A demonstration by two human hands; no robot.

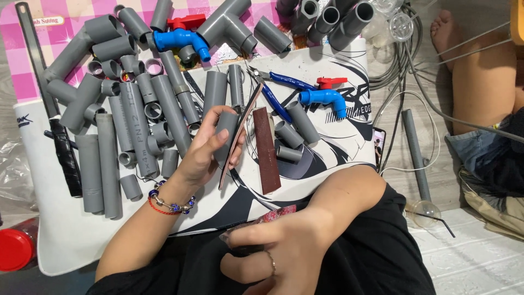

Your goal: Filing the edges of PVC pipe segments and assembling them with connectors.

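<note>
The left hand [210,147] is raised over the white printed mat [54,229], fingers [218,117] curled closed around a short grey pipe piece [226,136] held roughly upright, thumb lying across its front. A thin flat strip [240,134] stands on edge against the pipe piece at its 3 o'clock side, touching it and running from about 1 o'clock down to 7 o'clock; which fingers pinch it cannot be told. The wrist carries a blue bead bracelet [172,203] and a red cord. The right hand [275,254] sits low in the view at 6 o'clock, over the black-clad lap, fingers bent closed around a dark object with a pink patterned end [275,214]; its kind cannot be told. A ring shows on one finger. A dark red-brown flat bar [266,150] lies on the mat just beside the strip, at 3 o'clock of the left hand. Blue-handled pliers [281,93] lie at 1 o'clock of that hand, with a blue tap with red handle [325,97] beyond them. A second blue tap [180,39] lies at 11 o'clock among grey tee fittings [229,24]. Many loose grey pipe lengths [134,131] lie side by side from 9 to 11 o'clock of the left hand. A long grey pipe [414,147] rests on the floor at 3 o'clock, near grey cables. A red lid [15,248] sits at 8 o'clock. Another person's bare leg [480,76] lies at 2 o'clock.
</note>
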